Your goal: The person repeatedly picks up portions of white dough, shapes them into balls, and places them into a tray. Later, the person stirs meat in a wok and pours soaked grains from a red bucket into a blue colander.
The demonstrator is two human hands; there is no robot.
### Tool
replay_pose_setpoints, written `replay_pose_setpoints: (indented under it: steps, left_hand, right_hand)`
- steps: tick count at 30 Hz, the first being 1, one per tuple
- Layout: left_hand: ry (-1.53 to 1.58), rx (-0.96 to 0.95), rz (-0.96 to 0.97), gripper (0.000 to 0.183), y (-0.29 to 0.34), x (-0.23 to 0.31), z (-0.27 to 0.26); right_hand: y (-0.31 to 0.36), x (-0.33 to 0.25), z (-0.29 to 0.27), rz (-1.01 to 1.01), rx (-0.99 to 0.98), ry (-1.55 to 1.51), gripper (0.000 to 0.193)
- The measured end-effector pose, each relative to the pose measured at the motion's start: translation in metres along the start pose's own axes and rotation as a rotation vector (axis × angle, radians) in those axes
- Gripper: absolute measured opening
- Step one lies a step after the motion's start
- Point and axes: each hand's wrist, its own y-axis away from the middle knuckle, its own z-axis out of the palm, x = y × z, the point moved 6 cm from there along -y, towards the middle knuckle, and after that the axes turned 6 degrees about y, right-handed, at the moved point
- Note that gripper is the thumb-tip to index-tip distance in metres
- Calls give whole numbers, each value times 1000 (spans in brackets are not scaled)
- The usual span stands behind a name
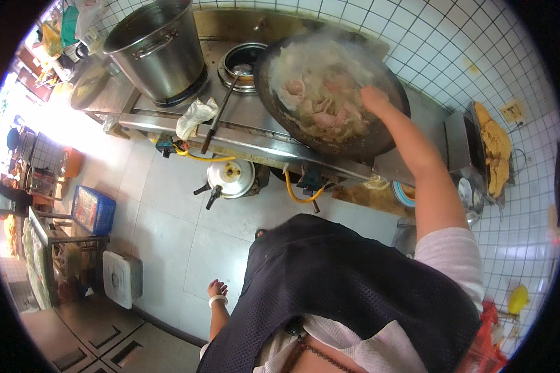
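A large dark wok (274, 115) sits at the back right of the stove, full of steaming food (326, 112) in pale and pinkish pieces with some green. Over the wok's right side, my right hand (374, 99) is closed like a fist; steam and the hand itself hide what it grips, if anything. My left hand (217, 289) hangs low at my left side, away from the stove, with fingers apart and nothing in it. Left of the wok, a long-handled ladle (221, 112) rests with its bowl in a round pot (255, 50) and its handle over the stove's front edge.
A tall steel stockpot (158, 65) stands on the left burner. Near the ladle handle, a white rag (196, 118) drapes over the front rail. Below are a pressure cooker (230, 179) and yellow hoses (298, 198). A blue basket (93, 211) stands left; the tiled wall (466, 68) bounds the right.
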Motion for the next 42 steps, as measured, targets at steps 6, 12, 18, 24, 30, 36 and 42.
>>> replay_pose_setpoints:
  steps: [6,12,18,24,30,36,42]
  left_hand:
    - [-40,12,-50,29,-30,22,7]
    - [-106,-101,-50,30,-37,35,66]
    - [-188,-212,2,31,-36,50,116]
    - [-245,-178,-19,27,-40,52,131]
    - [-269,-217,24,30,-28,44,143]
    - [-176,-124,1,33,-8,24,106]
    - [-13,0,-60,31,11,-21,53]
  right_hand:
    - [50,17,12,-84,-168,56,15]
    - [115,25,6,-211,-250,-14,24]
    - [184,59,-86,-80,-73,-202,23]
    - [245,95,-155,21,-70,-39,27]
    - [224,86,-93,-12,-113,279,28]
    - [155,96,-11,-7,-27,197,28]
    - [74,89,28,-66,97,116,26]
